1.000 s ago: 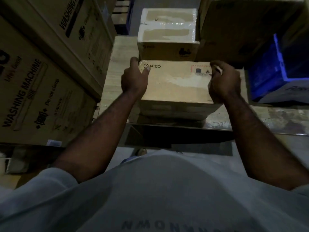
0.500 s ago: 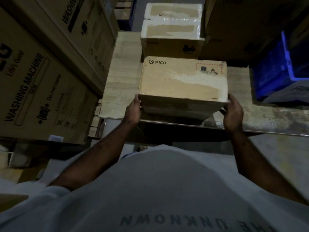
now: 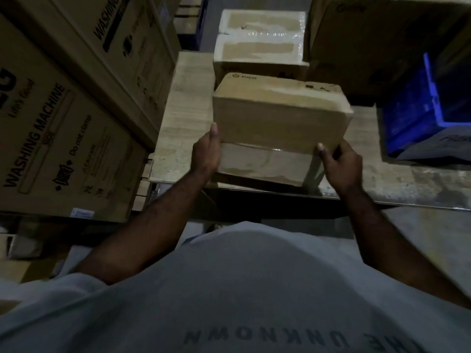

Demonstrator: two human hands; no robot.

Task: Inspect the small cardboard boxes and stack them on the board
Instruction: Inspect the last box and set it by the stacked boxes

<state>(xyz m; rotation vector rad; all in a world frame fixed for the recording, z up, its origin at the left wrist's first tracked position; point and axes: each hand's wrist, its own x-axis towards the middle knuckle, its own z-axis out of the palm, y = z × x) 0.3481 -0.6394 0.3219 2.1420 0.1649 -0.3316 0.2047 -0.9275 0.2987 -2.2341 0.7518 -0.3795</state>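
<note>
Tilted further than before, the small cardboard box (image 3: 277,118) is hanging above the board (image 3: 183,123); left hand (image 3: 206,151) and right hand (image 3: 340,160) are clasping its lower corners, fingers seemingly curled underneath.

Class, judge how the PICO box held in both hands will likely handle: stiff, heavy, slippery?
Probably stiff: the PICO box shows straight edges while tilted. Likely fairly light: the left hand and right hand grip only its lower corners. With so little grip, it might slip.
</note>
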